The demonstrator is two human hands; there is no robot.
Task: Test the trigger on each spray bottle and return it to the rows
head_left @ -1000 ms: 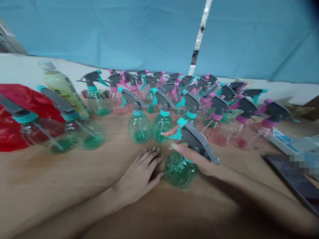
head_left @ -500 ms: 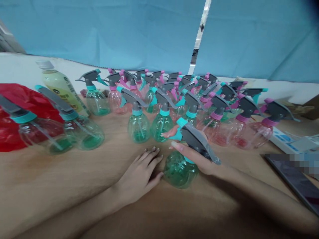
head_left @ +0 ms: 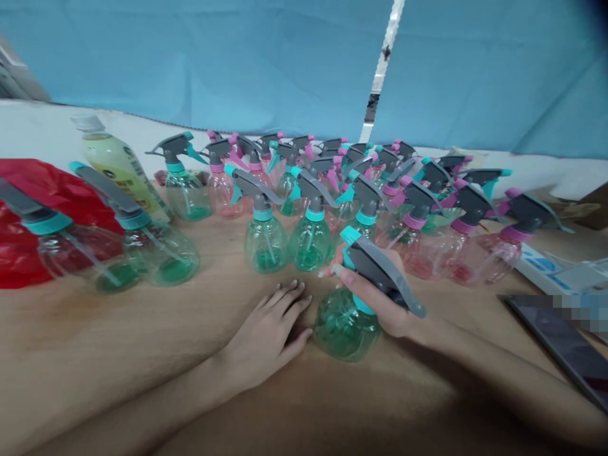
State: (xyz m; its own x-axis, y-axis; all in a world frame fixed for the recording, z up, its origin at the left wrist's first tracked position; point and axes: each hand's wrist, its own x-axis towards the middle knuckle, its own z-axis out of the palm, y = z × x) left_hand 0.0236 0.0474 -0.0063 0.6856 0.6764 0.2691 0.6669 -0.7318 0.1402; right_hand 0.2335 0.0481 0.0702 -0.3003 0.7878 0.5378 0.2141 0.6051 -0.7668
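Palm down on the wooden table [head_left: 114,342], my left hand [head_left: 266,335] has its fingers spread and holds nothing. My right hand [head_left: 380,294] is wrapped round the grey and teal trigger head of a green spray bottle [head_left: 346,326], with the thumb and fingers at the trigger. That bottle stands slightly tilted just right of my left hand. Behind it are two more green spray bottles [head_left: 266,244] with teal collars. Pink spray bottles [head_left: 430,253] stand to the right of them.
Several more pink and green spray bottles crowd the back. At left are two tilted green bottles [head_left: 161,259], a red plastic bag [head_left: 90,202] and a labelled drink bottle [head_left: 118,164]. A dark tablet-like device [head_left: 555,342] lies at right. A blue cloth [head_left: 266,69] hangs behind.
My right fingers have drawn in toward the sprayer's head, and the trigger is pulled closer to it. My left hand has stayed put.
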